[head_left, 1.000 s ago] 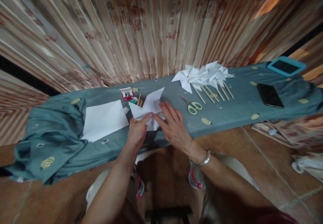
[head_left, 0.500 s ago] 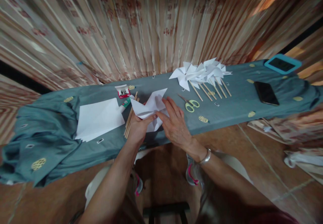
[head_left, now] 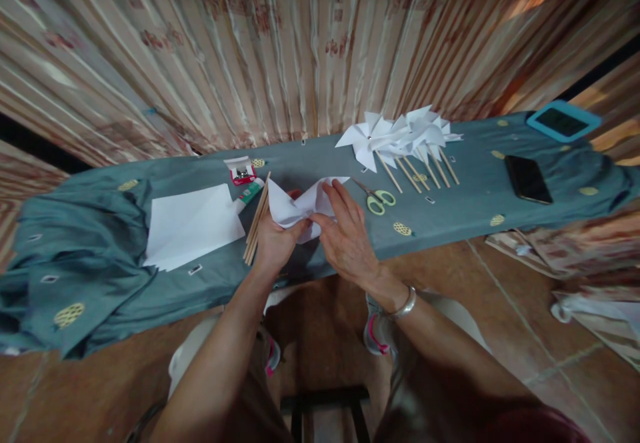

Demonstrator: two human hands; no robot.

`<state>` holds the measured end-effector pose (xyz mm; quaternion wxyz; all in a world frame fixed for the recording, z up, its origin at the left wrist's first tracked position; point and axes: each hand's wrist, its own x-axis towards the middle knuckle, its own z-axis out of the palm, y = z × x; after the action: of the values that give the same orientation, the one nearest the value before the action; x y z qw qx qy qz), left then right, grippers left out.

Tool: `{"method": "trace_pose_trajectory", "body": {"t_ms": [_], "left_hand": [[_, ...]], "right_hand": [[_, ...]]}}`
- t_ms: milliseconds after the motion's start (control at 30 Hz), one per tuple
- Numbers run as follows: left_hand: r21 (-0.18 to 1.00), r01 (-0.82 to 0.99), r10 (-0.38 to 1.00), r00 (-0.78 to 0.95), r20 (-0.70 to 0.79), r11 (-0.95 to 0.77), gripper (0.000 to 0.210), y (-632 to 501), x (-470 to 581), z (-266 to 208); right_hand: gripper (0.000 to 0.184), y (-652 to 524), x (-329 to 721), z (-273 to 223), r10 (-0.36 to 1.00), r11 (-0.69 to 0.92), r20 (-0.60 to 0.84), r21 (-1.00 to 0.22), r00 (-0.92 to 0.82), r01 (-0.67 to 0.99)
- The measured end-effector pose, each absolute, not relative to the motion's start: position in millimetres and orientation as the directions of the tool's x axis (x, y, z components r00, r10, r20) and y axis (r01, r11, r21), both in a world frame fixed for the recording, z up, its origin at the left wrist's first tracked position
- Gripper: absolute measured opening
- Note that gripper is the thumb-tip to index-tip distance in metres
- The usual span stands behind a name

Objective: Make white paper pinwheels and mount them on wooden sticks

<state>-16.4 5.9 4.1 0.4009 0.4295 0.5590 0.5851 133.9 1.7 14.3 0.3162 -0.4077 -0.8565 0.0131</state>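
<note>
A white paper pinwheel (head_left: 295,208) is held between my hands above the cloth, its blades folded in toward the middle. My left hand (head_left: 278,240) grips it from the near left, thumb on top by the centre and the other fingers mostly hidden underneath. From the right, my right hand (head_left: 346,230) pinches the paper near the centre with thumb and forefinger, while its other fingers rest along the right blade. Just left of the pinwheel lie several wooden sticks (head_left: 257,223). A pair of green-handled scissors (head_left: 376,199) lies to the right of my right hand.
Finished pinwheels on sticks (head_left: 395,136) lie at the back right. A phone (head_left: 527,179) and a blue-framed device (head_left: 564,123) sit farther right. To the left are a stack of white paper (head_left: 193,226), a glue tube (head_left: 249,194) and a small red box (head_left: 242,171).
The paper in my hands has turned and tilted, its upper blade swinging down to the right under my right fingers. The whole view has shifted slightly.
</note>
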Motion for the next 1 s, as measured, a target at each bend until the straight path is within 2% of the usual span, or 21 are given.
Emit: {"method": "trace_pose_trajectory", "body": {"t_ms": [100, 233, 467, 600, 700, 800, 867, 933, 1000], "left_hand": [[0.996, 0.056, 0.952, -0.296, 0.077, -0.064, 0.059, 5.4, -16.4, 5.8], [0.998, 0.009, 0.955, -0.289, 0.058, -0.058, 0.062, 5.0, -16.1, 6.0], [0.994, 0.034, 0.954, -0.276, 0.114, -0.108, 0.054, 6.8, -18.9, 0.7], [0.996, -0.043, 0.951, -0.302, 0.063, -0.079, 0.056, 7.4, -18.2, -1.4], [0.988, -0.147, 0.938, -0.347, -0.005, -0.048, 0.049, 8.3, -17.5, -3.2], [0.972, -0.234, 0.925, -0.376, -0.057, -0.035, 0.043, 10.1, -18.0, -5.1], [0.959, -0.282, 0.924, -0.373, -0.087, -0.024, 0.042, 11.1, -18.0, -4.9], [0.949, -0.314, 0.932, -0.345, -0.108, -0.006, 0.045, 11.2, -17.2, -2.5], [0.954, -0.299, 0.944, -0.309, -0.115, 0.018, 0.050, 10.0, -15.4, 2.1]], "right_hand": [[0.028, 1.9, 132.0, 16.3, 0.714, 0.658, 0.529, -0.282, -0.460, 0.698], [0.027, 3.1, 129.8, 18.4, 0.711, 0.657, 0.544, -0.287, -0.446, 0.698], [0.025, 5.5, 128.9, 19.1, 0.705, 0.664, 0.558, -0.301, -0.438, 0.684], [0.025, 5.6, 129.2, 20.3, 0.686, 0.679, 0.584, -0.298, -0.434, 0.672], [0.026, 5.2, 133.5, 26.4, 0.661, 0.698, 0.636, -0.327, -0.398, 0.637], [0.033, 9.0, 143.9, 33.5, 0.696, 0.669, 0.656, -0.443, -0.293, 0.597], [0.047, 15.3, 153.0, 34.8, 0.761, 0.612, 0.613, -0.569, -0.212, 0.550], [0.062, 23.5, 161.5, 31.9, 0.852, 0.511, 0.496, -0.722, -0.166, 0.466], [0.072, 31.2, 167.6, 26.4, 0.929, 0.364, 0.313, -0.867, -0.197, 0.339]]}}
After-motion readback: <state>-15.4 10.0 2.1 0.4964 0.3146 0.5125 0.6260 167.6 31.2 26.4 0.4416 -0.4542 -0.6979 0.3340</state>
